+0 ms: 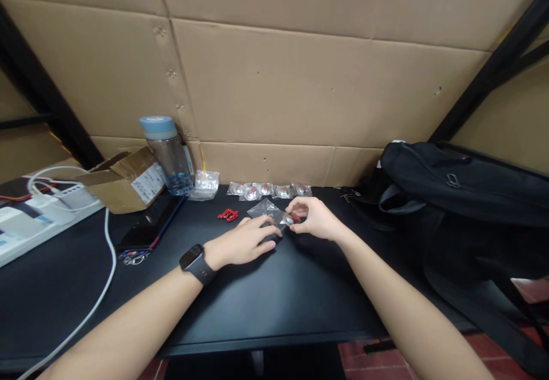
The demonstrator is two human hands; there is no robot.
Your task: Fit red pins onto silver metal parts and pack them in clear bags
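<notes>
A small clear plastic bag (269,210) lies on the black table between my two hands. My left hand (246,241), with a dark watch at its wrist, rests over the bag's near side, fingers stretched out and slightly apart. On the bag's right end, thumb and fingers of my right hand (315,218) are closed in a pinch. A small red piece (295,218) shows at those fingertips, beside something silvery in the bag; its shape is partly hidden. Left of the bag is a little pile of red clip-like pieces (227,214).
Several clear packets of round silvery items (253,191) line the back by the cardboard wall. Another plastic bag (206,184), a water bottle (165,154), an opened cardboard box (124,182) and a white power strip (43,220) stand left. A black backpack (463,197) fills the right side.
</notes>
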